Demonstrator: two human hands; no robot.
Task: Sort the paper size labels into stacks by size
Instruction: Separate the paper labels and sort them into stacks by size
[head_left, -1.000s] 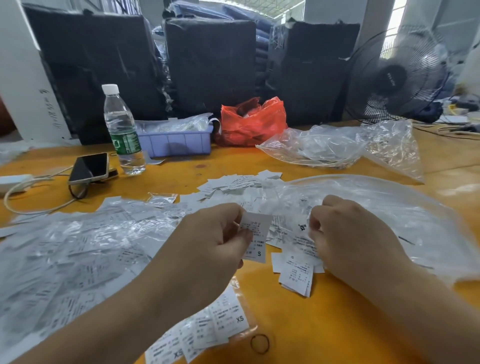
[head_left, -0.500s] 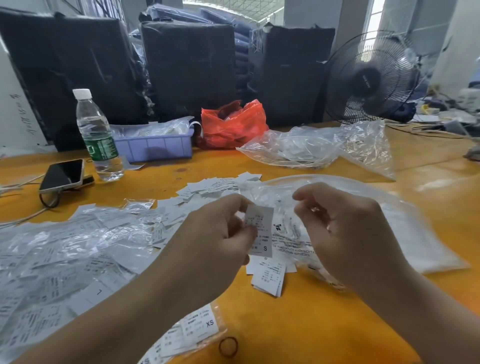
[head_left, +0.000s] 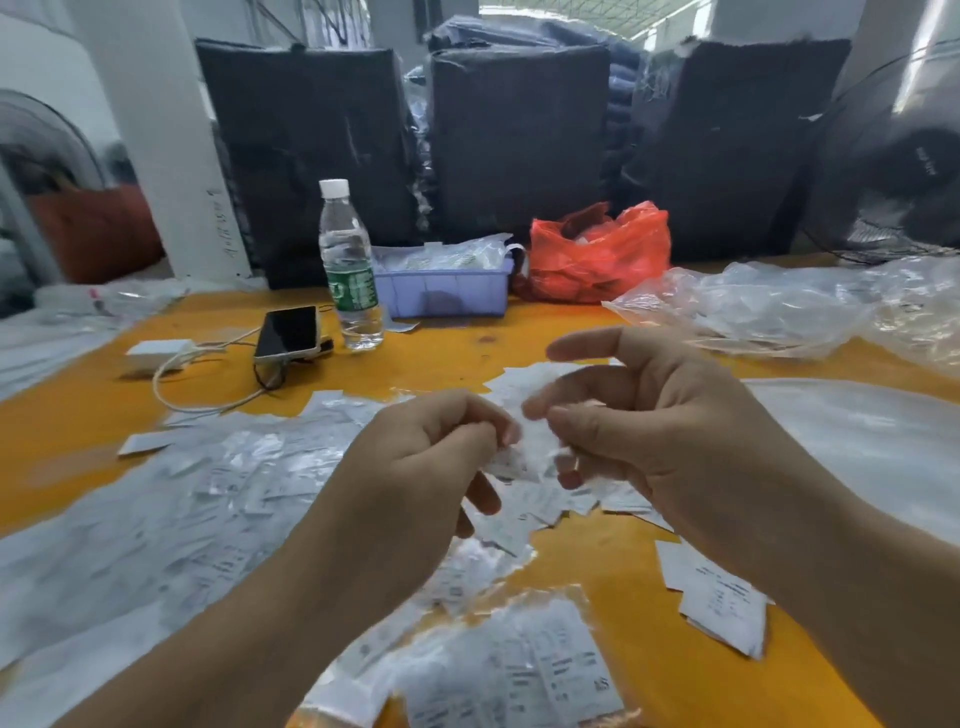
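Observation:
White paper size labels lie scattered over the orange table (head_left: 78, 415), most of them in a wide pile at the left (head_left: 208, 493). A small stack of labels (head_left: 722, 597) sits at the right near my forearm. A clear bag of labels (head_left: 519, 670) lies at the bottom. More labels (head_left: 524, 514) lie under my hands. My left hand (head_left: 415, 467) is raised with curled fingers and pinches one blurred label (head_left: 535, 447). My right hand (head_left: 665, 431) meets it from the right, thumb and middle finger closing on the same label, index finger stretched out.
At the back stand a water bottle (head_left: 349, 270), a phone (head_left: 287, 332) with a white charger (head_left: 156, 348), a blue tray (head_left: 441, 291) and a red bag (head_left: 597, 260). Crumpled clear bags (head_left: 779, 306) lie at the right, a fan (head_left: 914, 166) behind them.
Both hands have risen off the pile. My right hand, curled and empty before, has come over to the label that my left hand holds. The view has swung to the left.

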